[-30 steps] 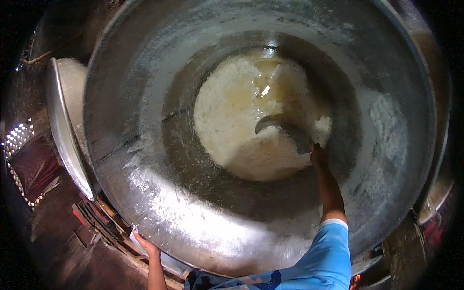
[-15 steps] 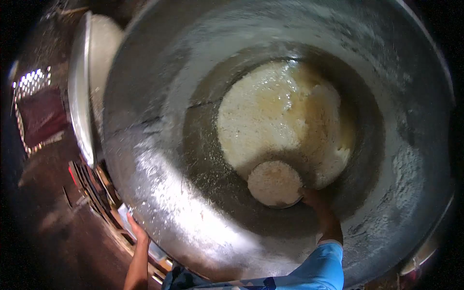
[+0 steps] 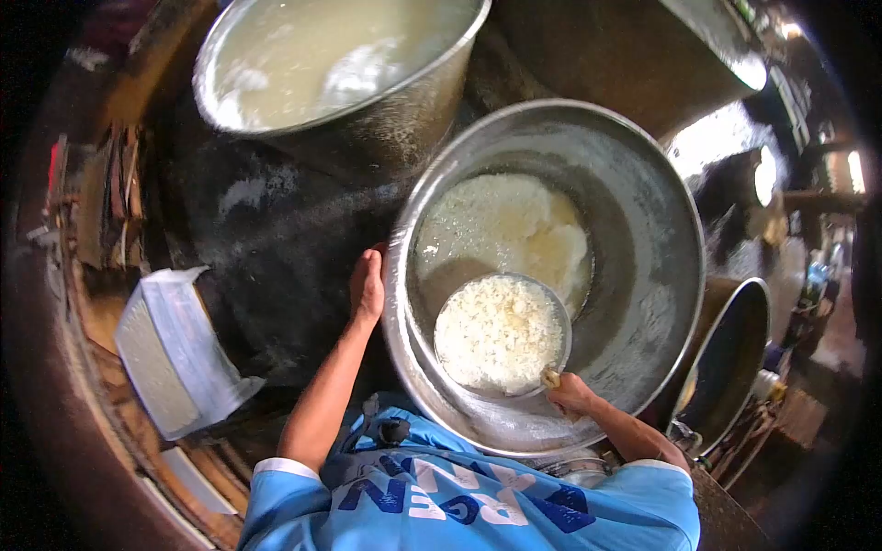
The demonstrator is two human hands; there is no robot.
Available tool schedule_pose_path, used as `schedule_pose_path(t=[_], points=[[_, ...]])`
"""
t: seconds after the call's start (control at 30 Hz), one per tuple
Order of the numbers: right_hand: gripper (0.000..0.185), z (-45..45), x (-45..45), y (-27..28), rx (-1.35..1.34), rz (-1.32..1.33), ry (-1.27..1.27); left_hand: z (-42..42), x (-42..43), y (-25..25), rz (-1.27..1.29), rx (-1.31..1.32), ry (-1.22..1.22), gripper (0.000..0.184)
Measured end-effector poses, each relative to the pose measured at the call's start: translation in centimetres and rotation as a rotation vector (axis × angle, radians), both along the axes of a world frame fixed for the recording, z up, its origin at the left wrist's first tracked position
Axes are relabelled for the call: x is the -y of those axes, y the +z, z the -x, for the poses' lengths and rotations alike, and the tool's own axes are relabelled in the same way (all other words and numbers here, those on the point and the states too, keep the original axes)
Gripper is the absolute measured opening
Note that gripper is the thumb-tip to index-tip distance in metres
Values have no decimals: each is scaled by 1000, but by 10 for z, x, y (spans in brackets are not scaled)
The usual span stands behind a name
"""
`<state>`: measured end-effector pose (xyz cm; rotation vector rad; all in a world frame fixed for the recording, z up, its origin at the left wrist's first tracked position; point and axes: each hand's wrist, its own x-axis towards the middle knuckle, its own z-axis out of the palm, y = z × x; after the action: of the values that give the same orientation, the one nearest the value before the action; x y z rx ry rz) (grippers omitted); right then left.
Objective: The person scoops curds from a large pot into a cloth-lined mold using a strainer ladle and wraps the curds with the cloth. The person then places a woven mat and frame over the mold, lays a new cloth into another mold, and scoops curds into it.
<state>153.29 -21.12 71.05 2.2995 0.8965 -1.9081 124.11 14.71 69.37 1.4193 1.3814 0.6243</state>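
A large metal pot (image 3: 652,239) stands in front of me, tilted towards me in the view. Pale, lumpy white curd (image 3: 496,207) and some yellowish liquid lie at its bottom. My right hand (image 3: 571,395) is closed round the short handle of a round scoop (image 3: 568,344), held over the pot's near side. Wet white curd (image 3: 501,332) fills the scoop to its brim. At the pot's left edge, my left hand (image 3: 367,286) grips the rim, its fingertips partly hidden.
Another big vessel (image 3: 441,87) holding cloudy liquid stands at the upper left. To the left, a box lined with white cloth (image 3: 188,335) rests by wooden boards (image 3: 96,321). A dark pan (image 3: 735,367) stands at the right, with a large metal vessel (image 3: 625,64) behind.
The filled scoop has come up from the curd towards me. My left hand has moved from beside a white-edged item to the pot's rim. The view now takes in more surroundings.
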Motion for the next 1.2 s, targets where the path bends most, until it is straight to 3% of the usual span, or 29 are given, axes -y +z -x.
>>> schedule_pose_path(t=[0.03, 0.1, 0.17, 0.23, 0.3, 0.37, 0.5, 0.53, 0.6, 0.67, 0.7, 0.77, 0.83, 0.87, 0.93, 1.0, 1.03, 1.1, 1.13, 1.2], points=[[14, 4, -12, 30, -21, 37, -62, 13, 1, 1, -64, -64, -36, 47], [9, 13, -33, 97, -67, 106, -189, 47, 9, 0, 3, 197, 56, 39], [6, 24, -56, 142, -72, 75, -83, 97, 21, 6, -38, 224, 116, 36], [7, 48, -80, 189, -31, 63, -80, 161, 39, -22, -10, 315, 261, 34], [7, 81, -104, 226, 2, 46, -143, 229, 66, -20, 210, 245, 489, 32], [7, 93, -109, 251, -18, 50, -116, 299, 111, 1, 407, 299, 739, 45], [8, 131, -132, 339, -91, -60, 25, 415, 227, 38, 403, 399, 1240, 46], [10, 128, -135, 348, -116, -67, 247, 443, 260, 38, 434, 434, 1380, 47], [8, 156, -140, 381, -307, 59, -118, 477, 339, 17, 418, 515, 1578, 50], [11, 149, -128, 399, -309, 59, -201, 447, 404, 72, 355, 693, 1733, 51], [11, 139, -126, 389, -269, -36, -113, 427, 421, 99, 300, 775, 1799, 52], [10, 203, -145, 410, -316, -44, 141, 406, 440, 135, 168, 747, 1774, 60], [8, 228, -159, 367, -380, -32, 285, 390, 417, 215, 162, 739, 1724, 70], [8, 230, -165, 319, -519, -254, 600, 387, 413, 250, 179, 820, 1689, 73], [10, 292, -183, 313, -602, -557, 907, 386, 385, 301, 273, 1005, 1593, 78], [13, 439, -188, 298, -592, -288, 544, 422, 351, 283, 366, 973, 1670, 77], [14, 508, -217, 310, -578, 76, 166, 427, 327, 263, 380, 950, 1710, 76], [14, 549, -193, 297, -591, 64, 225, 415, 338, 268, 336, 951, 1753, 75], [14, 565, -187, 269, -552, -56, 449, 409, 346, 272, 322, 956, 1766, 75], [13, 603, -185, 246, -692, -14, 511, 403, 350, 275, 292, 962, 1793, 74]])
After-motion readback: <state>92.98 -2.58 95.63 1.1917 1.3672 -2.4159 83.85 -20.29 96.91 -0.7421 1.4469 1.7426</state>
